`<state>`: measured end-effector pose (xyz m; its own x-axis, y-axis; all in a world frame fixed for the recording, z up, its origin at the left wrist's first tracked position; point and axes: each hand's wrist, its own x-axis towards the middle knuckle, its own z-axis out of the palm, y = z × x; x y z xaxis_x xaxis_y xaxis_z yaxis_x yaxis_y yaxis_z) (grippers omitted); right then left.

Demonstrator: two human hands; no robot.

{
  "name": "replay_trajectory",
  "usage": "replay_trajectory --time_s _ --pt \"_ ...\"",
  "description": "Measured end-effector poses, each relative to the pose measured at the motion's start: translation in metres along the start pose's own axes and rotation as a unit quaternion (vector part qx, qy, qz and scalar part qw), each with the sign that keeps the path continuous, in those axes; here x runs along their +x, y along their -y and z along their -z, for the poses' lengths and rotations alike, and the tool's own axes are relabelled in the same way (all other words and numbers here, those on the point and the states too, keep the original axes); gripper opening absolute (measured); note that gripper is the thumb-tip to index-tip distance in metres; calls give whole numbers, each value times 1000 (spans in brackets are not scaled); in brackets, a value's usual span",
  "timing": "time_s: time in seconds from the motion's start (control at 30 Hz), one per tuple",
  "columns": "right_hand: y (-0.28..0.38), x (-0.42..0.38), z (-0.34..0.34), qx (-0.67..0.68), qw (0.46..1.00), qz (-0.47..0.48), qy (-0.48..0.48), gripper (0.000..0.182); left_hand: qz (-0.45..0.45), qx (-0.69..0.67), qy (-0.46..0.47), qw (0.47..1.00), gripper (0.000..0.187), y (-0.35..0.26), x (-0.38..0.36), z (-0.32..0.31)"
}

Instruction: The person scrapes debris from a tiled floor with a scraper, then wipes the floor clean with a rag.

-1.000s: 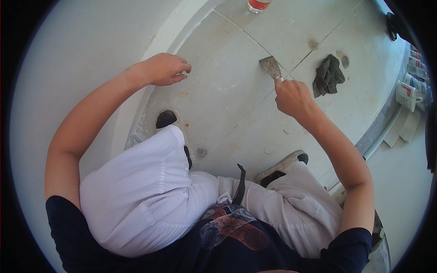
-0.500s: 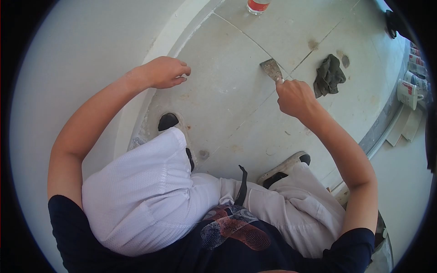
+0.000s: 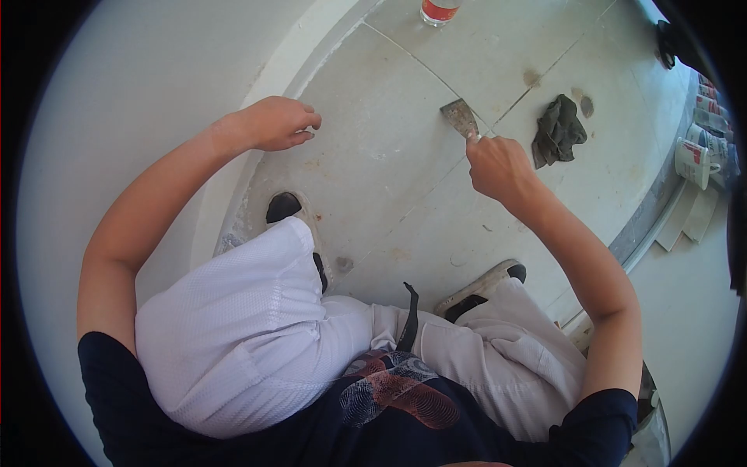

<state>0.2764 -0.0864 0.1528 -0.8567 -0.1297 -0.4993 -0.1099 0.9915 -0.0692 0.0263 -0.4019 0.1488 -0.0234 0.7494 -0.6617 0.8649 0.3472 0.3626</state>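
Observation:
A scraper (image 3: 460,117) with a flat, stained metal blade is held in my right hand (image 3: 500,167), its blade pointing up and left over the tiled floor (image 3: 389,179). My fingers are wrapped round its handle, which they mostly hide. To the right of this hand lies a crumpled dark cloth (image 3: 559,131) on the tiles. My left hand (image 3: 286,124) is above the floor near the wall's base, holding nothing, its fingers loosely bent and apart.
A clear bottle with a red label (image 3: 440,11) stands at the top. Cups and containers (image 3: 695,162) line the right side, beside flat pale pieces (image 3: 690,214). A white ledge (image 3: 268,86) runs along the left. My shoes (image 3: 481,289) rest on the tiles.
The whole view has shifted slightly, so the floor items appear a little further left. Both hands keep nearly the same pose, and the scraper remains in my right hand.

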Motion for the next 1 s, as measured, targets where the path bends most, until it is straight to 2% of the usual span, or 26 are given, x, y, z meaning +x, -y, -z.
replay_trajectory --time_s 0.43,0.53,0.73,1.0 --pt "0 0 -3 6 1000 -1 4 41 5 -6 -5 1000 23 3 -1 1" --pt "3 3 7 13 999 5 35 36 -4 -9 -10 1000 23 2 -2 1" --pt "4 6 11 26 999 11 19 19 -11 -8 -18 1000 24 5 -6 -5" --pt "0 20 15 50 998 7 41 18 -11 6 -9 1000 24 4 -6 -2"
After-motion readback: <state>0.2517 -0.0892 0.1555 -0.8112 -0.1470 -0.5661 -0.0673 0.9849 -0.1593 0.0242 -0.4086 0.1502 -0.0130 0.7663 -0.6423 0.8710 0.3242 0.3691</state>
